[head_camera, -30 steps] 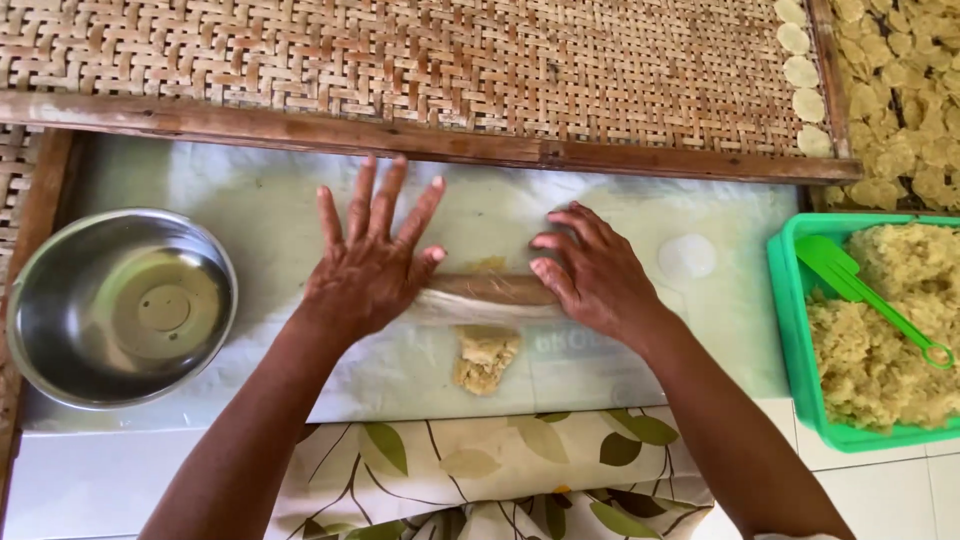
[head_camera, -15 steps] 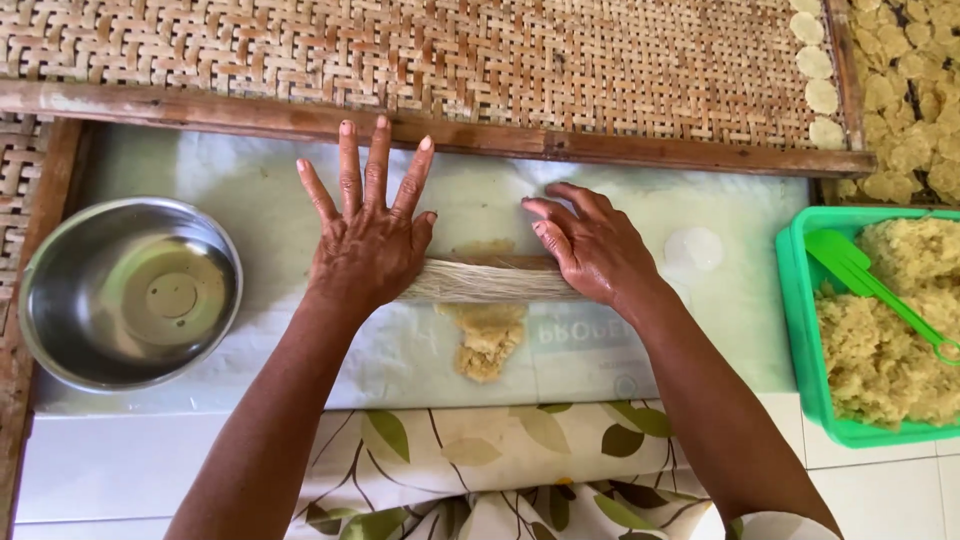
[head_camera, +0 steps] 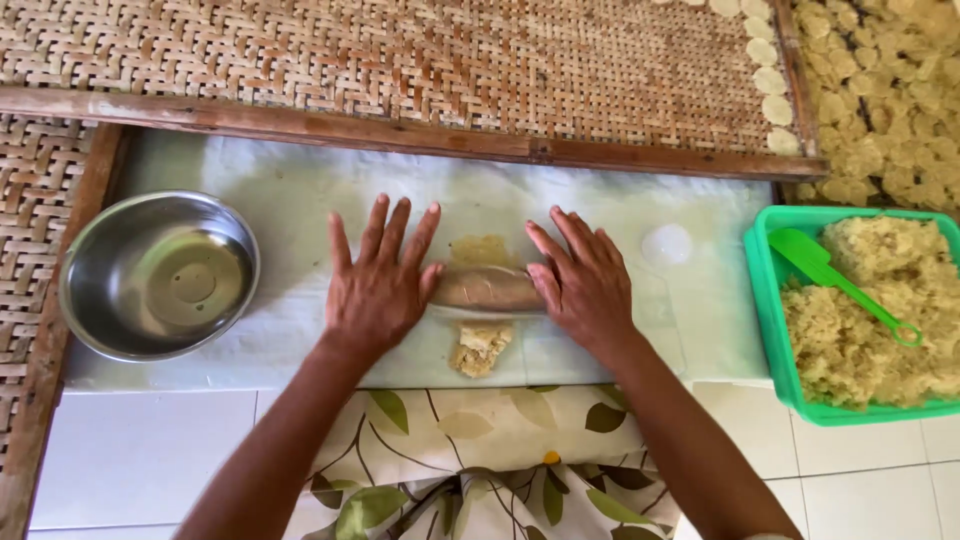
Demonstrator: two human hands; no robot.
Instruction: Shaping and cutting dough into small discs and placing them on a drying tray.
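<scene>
a short wooden roller (head_camera: 487, 288) is lying crosswise on a pale plastic sheet (head_camera: 300, 200) on the worktop, and both palms are pressing on its ends. the left hand (head_camera: 378, 285) and the right hand (head_camera: 583, 282) are lying flat with fingers spread wide, gripping nothing. beyond the roller a thin patch of flattened dough (head_camera: 484, 249) is showing; on the near side a thick crumbly lump (head_camera: 481, 347) is sitting unrolled, so the flattening looks only partly done. a steel bowl (head_camera: 158, 275) is standing to the left, a green tub of mix (head_camera: 860, 320) with a green spatula (head_camera: 838, 280) to the right, and finished discs (head_camera: 770, 80) are drying on the woven tray (head_camera: 400, 60).
</scene>
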